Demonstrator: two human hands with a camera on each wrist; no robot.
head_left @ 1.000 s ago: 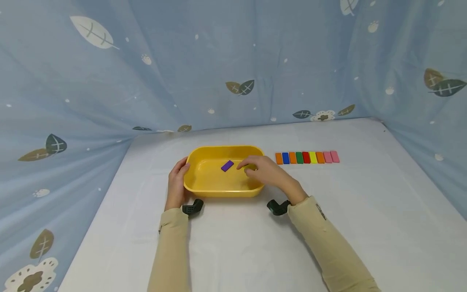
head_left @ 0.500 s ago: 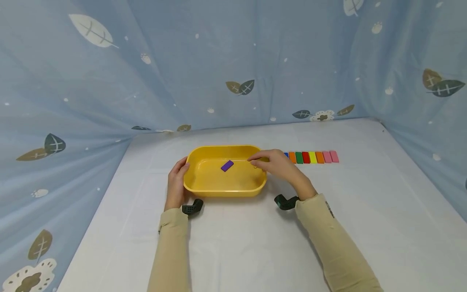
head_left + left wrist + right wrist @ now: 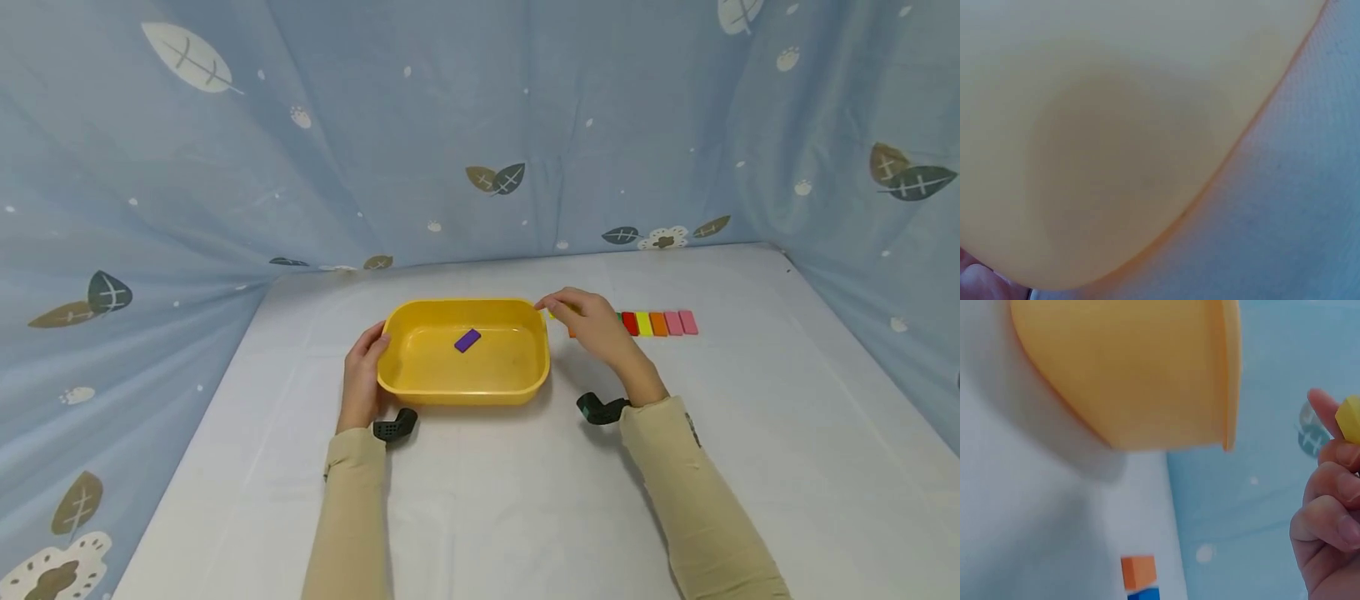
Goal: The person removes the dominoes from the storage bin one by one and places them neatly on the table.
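My left hand (image 3: 362,375) grips the left end of a yellow plastic tub (image 3: 450,371), thumb over its rim. One purple domino-like block (image 3: 467,340) lies tilted on the tub's floor. Just past the tub's right rim, my right hand (image 3: 597,327) pinches a yellow block (image 3: 1350,419) between thumb and fingers, raised off the table. Below and behind that hand runs a row of coloured blocks; its left part is mostly hidden. In the left wrist view the tub's wall (image 3: 1116,156) fills most of the picture.
The row shows a red block (image 3: 630,323), a yellow, an orange and two pink blocks (image 3: 688,322) to the right of my hand. An orange block (image 3: 1139,572) and a blue block (image 3: 1144,594) appear in the right wrist view. A patterned blue curtain (image 3: 360,167) stands behind the white table (image 3: 495,500).
My right hand has risen out of the tub with a yellow block and moved right, over the left end of the row. The left hand and purple block have stayed put.
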